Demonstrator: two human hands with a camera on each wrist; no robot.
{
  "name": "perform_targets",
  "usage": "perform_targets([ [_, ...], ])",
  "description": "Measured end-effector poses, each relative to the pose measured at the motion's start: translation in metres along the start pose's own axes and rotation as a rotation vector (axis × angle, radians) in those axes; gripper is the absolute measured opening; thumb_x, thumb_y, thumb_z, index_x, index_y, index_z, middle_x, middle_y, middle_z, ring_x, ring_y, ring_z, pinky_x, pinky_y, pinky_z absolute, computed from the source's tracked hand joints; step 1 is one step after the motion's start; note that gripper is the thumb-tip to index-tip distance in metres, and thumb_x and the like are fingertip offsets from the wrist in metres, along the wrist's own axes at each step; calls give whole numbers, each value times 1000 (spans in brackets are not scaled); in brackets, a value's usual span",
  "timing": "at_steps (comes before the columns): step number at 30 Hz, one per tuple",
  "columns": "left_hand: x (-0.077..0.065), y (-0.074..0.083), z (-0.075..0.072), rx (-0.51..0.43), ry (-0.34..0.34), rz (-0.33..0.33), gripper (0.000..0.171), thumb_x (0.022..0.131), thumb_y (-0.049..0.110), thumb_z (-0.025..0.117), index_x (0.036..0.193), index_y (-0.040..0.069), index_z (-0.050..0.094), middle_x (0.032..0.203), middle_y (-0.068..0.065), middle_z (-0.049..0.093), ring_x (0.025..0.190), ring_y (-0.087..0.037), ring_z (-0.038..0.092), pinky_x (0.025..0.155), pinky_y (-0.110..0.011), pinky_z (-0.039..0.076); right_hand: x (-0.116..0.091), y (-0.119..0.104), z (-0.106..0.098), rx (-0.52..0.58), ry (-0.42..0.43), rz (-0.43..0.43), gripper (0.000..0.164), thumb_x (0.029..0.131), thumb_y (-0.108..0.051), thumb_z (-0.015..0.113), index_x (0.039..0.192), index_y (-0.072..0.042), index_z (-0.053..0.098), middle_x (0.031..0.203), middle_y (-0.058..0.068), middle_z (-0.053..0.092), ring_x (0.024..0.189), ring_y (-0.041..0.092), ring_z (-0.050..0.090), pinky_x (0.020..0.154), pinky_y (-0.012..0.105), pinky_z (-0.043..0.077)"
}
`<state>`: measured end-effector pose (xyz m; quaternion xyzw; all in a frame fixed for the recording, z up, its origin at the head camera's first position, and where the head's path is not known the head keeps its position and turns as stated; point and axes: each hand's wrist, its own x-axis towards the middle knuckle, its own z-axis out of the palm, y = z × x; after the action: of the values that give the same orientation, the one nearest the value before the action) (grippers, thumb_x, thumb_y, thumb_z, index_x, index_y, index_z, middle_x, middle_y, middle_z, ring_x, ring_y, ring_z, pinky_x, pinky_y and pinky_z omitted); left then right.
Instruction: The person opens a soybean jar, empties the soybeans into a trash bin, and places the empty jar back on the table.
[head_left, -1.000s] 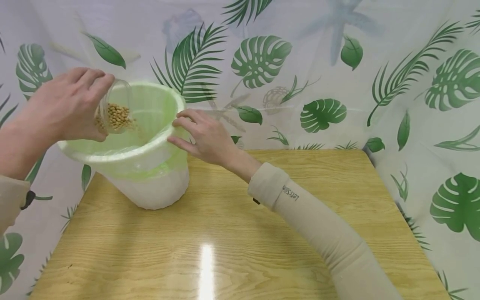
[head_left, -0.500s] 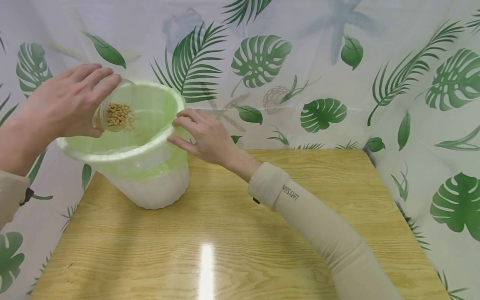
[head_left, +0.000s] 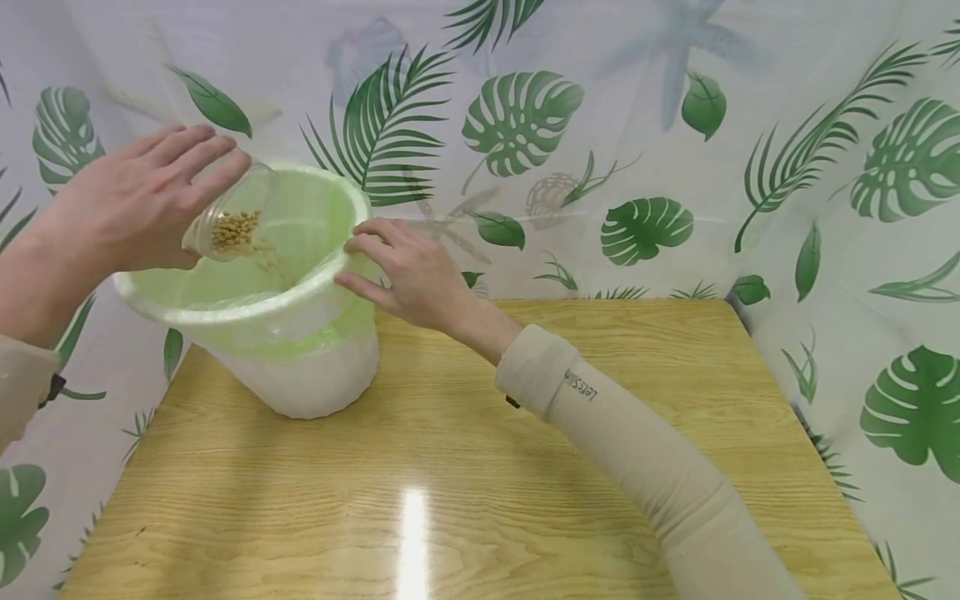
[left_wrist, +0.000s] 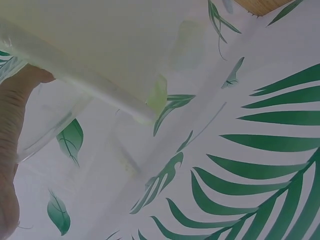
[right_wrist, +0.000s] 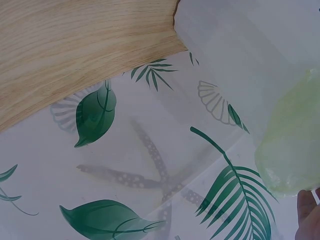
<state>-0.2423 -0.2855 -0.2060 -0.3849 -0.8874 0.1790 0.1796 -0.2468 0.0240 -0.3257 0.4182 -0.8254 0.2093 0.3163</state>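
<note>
A clear jar [head_left: 255, 190] lies tipped over the mouth of a white trash can [head_left: 300, 383], gripped by my left hand [head_left: 142, 204]. Tan soybeans [head_left: 234, 232] inside the jar spill from its lip and fall into the can. A light green trash bag [head_left: 311, 208] lines the can and folds down over its rim. My right hand [head_left: 416, 271] holds the right side of the rim, fingertips bent over it. In the left wrist view, fingers [left_wrist: 12, 115] curve along the jar's side. The right wrist view catches only fingertips [right_wrist: 306, 207] at the bag's edge.
The can stands at the back left of a wooden table [head_left: 480, 467]. A white leaf-patterned curtain [head_left: 570, 208] hangs close behind the table and along its sides.
My left hand has moved slightly up and right, tilting the jar further. Fewer soybeans show in it, and more stream down into the can. My right hand has stayed put.
</note>
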Motion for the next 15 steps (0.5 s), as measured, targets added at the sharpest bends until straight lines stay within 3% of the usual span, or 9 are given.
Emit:
perform_targets([
  [10,-2,-2,-2,67,-42,30,135,51,22,106,160,-4,30,163,-32,37,152,-50,34,137,-54,15,0,0,1,-6,1,-6,36,99,-43,73,117,-12,73,125,7,71,114,23,71,91,33,62],
  [15,-1,-4,-4,94,-46,55,130,55,15,104,160,-4,30,164,-32,35,153,-50,33,138,-51,10,0,1,2,-4,2,-5,36,99,-43,73,117,-12,73,125,7,71,114,23,71,92,33,62],
])
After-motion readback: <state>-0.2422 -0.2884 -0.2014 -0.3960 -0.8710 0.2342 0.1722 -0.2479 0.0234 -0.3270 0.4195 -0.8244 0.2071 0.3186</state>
